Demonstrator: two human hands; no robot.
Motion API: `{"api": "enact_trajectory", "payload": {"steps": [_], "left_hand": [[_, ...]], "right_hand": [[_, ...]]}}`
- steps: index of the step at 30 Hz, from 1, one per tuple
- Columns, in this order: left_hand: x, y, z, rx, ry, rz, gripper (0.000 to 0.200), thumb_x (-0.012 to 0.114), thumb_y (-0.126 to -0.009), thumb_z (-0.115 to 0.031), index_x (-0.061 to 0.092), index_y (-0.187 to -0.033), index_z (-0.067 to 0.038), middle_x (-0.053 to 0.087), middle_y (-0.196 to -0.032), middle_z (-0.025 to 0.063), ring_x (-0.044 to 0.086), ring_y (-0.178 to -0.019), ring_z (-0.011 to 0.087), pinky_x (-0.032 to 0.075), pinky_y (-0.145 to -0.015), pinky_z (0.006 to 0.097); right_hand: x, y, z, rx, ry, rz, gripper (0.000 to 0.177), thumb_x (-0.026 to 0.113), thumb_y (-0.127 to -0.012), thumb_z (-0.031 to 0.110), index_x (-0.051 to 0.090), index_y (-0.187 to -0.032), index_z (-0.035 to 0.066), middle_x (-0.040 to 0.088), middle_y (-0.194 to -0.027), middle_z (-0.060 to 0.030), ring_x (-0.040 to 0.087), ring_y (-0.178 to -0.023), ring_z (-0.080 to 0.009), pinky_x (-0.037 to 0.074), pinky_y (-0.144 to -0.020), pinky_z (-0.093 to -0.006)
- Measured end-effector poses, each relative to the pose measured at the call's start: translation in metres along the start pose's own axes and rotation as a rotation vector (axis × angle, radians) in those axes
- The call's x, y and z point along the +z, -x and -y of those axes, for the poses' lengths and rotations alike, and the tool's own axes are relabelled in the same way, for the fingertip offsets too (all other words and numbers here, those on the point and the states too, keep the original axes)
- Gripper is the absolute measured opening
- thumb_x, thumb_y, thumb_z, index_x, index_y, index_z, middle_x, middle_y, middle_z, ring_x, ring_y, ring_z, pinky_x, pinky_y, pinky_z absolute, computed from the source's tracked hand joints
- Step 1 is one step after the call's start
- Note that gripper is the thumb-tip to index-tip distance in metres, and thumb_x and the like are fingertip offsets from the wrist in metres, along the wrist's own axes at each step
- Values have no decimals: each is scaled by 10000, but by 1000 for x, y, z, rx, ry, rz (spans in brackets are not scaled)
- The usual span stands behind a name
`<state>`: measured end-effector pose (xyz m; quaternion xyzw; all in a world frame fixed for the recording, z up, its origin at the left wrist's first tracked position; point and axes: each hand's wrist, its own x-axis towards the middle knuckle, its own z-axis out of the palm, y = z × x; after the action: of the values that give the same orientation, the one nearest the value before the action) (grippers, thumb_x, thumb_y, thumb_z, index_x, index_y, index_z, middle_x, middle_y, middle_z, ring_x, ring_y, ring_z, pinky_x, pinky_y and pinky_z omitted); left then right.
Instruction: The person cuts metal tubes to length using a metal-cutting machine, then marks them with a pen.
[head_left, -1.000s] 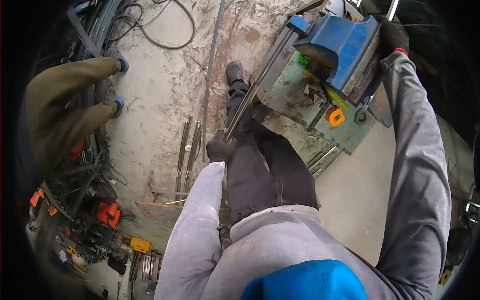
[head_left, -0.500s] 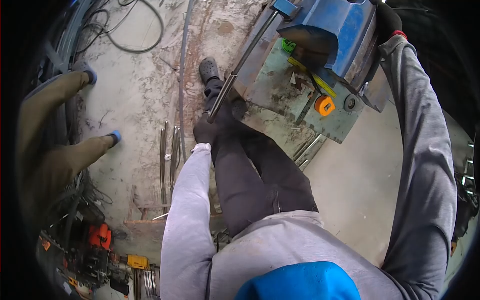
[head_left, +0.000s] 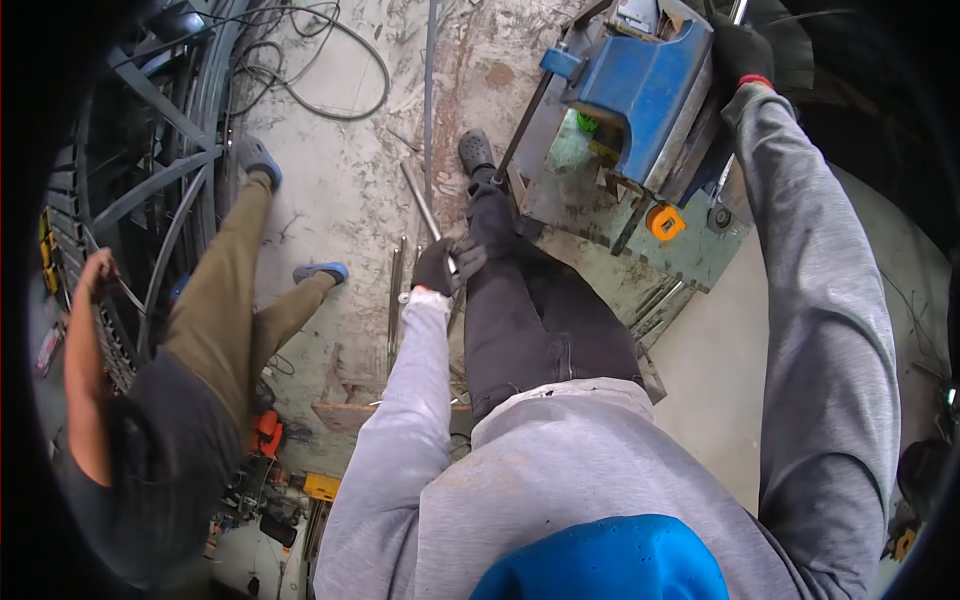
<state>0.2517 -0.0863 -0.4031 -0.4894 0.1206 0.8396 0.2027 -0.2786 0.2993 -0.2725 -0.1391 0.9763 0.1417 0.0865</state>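
My left hand [head_left: 447,264], in a dark glove, is closed round a metal tube [head_left: 420,200] beside my left thigh. The tube points up and left, over the floor. At the upper right, my right hand [head_left: 742,52], also in a dark glove, is at the far side of a blue machine [head_left: 640,85], beside a shiny metal rod [head_left: 739,12]. Its fingers are partly hidden, and its grip is unclear. Under the machine, a green metal plate [head_left: 690,250] bears an orange tape measure [head_left: 664,222].
A co-worker [head_left: 150,440] in dark clothes stands at the left near a rack of metal bars [head_left: 150,185]. A cable [head_left: 340,112] loops over the floor. Orange and yellow tools [head_left: 320,487] lie at the lower left. Long metal strips lie beside my legs.
The tube in my left hand has come away from the blue machine's handle area and now tilts left. My right hand has shifted left in view. More of the co-worker shows.
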Motion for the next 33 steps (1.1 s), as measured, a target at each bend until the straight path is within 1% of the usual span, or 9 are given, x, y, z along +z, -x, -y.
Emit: {"api": "enact_trajectory", "payload": {"steps": [4,9,16,19,22,23,26,29,33], "left_hand": [[95,-56,-28,-38,98,94,228,613,-937,-195,534,-852,1,563,-1164,307,526,-1239,550,431,-1105,703],[136,-93,-44,-133,-226,-216,199,545,-939,-155,571,-810,-6,636,-1006,245,660,-1018,490,534,-977,679],[263,-115,-89,-247,85,339,131,564,-905,-169,556,-862,-46,591,-975,146,635,-1013,425,534,-977,626],[336,-113,-117,-191,-453,-137,50,574,-882,-97,561,-872,-49,577,-804,95,644,-793,263,587,-758,470],[329,-115,-136,-131,-856,-20,159,578,-911,-95,640,-1016,6,663,-895,107,715,-821,252,615,-710,363],[269,-151,-145,350,-1581,285,334,612,-896,-122,614,-1197,24,712,-995,146,730,-942,222,598,-746,339],[380,-80,-148,342,-1082,-48,433,610,-848,-65,599,-1263,56,741,-1001,144,711,-919,223,570,-825,337],[428,-70,-182,441,-1084,282,618,675,-892,-196,484,-1422,57,689,-1223,190,650,-1192,268,509,-1051,396],[574,-99,-242,622,-904,479,432,624,-985,-224,581,-1269,100,733,-1009,164,742,-943,293,572,-1000,470]], "right_hand": [[-36,14,33,621,-513,66,516,526,-939,497,734,-1190,97,686,-1224,-281,638,-1190,-468,512,-989,-508],[-51,24,47,661,-658,76,564,568,-868,517,752,-1112,43,707,-1161,-278,676,-1114,-447,515,-968,-511],[-52,32,57,738,-631,29,548,586,-847,494,705,-1115,31,729,-1063,-268,709,-1007,-429,533,-914,-510],[-66,35,56,750,-715,64,513,584,-871,457,685,-1168,51,726,-1071,-259,695,-1019,-436,523,-931,-510],[-65,35,57,745,-759,80,449,612,-890,417,684,-1175,78,726,-1070,-239,681,-1021,-442,518,-937,-505],[-67,36,57,761,-781,94,424,623,-892,419,684,-1136,78,726,-1048,-238,682,-1020,-439,519,-929,-506],[-68,37,58,802,-796,105,385,645,-897,427,677,-1062,80,727,-996,-232,686,-1002,-433,524,-901,-514],[-63,39,59,728,-793,24,405,625,-902,425,633,-1042,45,718,-923,-244,702,-894,-443,539,-815,-536],[-64,40,58,729,-823,17,399,633,-897,417,630,-1045,46,718,-923,-243,700,-889,-447,540,-813,-532]]}}
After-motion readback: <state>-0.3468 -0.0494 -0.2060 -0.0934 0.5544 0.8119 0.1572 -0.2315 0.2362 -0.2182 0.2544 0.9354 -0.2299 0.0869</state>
